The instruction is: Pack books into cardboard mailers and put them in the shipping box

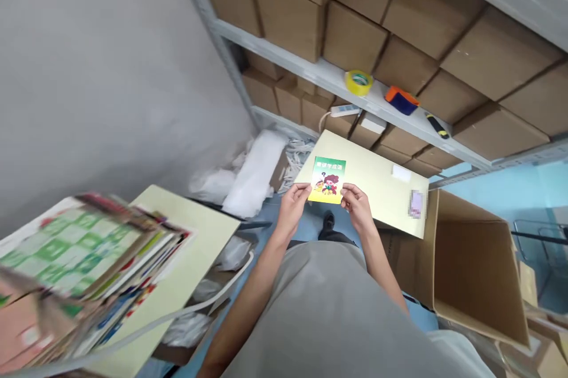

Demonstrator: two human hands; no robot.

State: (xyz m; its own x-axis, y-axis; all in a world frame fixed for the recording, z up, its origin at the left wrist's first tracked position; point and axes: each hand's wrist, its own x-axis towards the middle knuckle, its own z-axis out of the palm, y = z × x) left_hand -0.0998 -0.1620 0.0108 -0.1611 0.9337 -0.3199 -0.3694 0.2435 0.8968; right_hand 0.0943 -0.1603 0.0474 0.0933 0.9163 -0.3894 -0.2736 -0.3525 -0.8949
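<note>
So the thin rectangular paper booklet, green fading to yellow with a cartoon cover (327,180), sits right between the 2 hands, and neither one's really nearer. Left hand (291,205) has its fingers pinched on the lower left edge, right hand (357,206) has its fingers pinched on the lower right edge, so 2 narrow grips on 1 booklet. From the fingers, most of it sticks out forward, away from the body. Long axis runs away from the wearer, top end leaning a touch to the right, title at the far end, so the cover's right way up for them. Behind it is the left end of the pale yellow-green flat counter (377,180); can't tell how high above it.
</note>
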